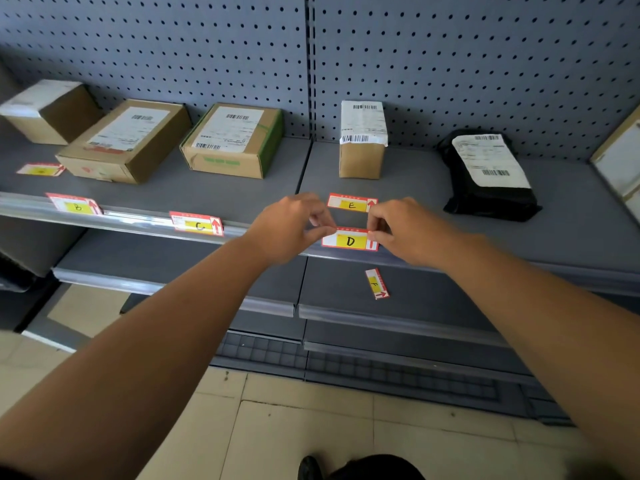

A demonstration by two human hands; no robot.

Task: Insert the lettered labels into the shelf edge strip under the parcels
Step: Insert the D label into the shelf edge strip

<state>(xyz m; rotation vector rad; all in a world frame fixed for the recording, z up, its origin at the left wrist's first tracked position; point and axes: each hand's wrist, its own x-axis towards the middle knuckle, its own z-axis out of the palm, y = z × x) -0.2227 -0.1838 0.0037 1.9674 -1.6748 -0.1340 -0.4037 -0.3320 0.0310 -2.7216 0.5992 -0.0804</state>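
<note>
label b (77, 206) | label c (199, 226) | label d (350, 241) | label e (352, 205) | label f (375, 283)

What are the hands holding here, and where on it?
Both hold the D label by its top corners: left hand at the left corner, right hand at the right, at the shelf edge strip.

Our two forearms run in from the lower corners of the frame toward its middle, both bare, with no sleeve showing anywhere along them; our left hand (289, 230) and right hand (403, 230) are bare too, no glove, no ring, no watch or band at either wrist that we can see; at the bottom edge, just right of centre, our dark shoe (309, 467) shows its rounded toe, beside a dark garment (375, 468), black in colour.
</note>
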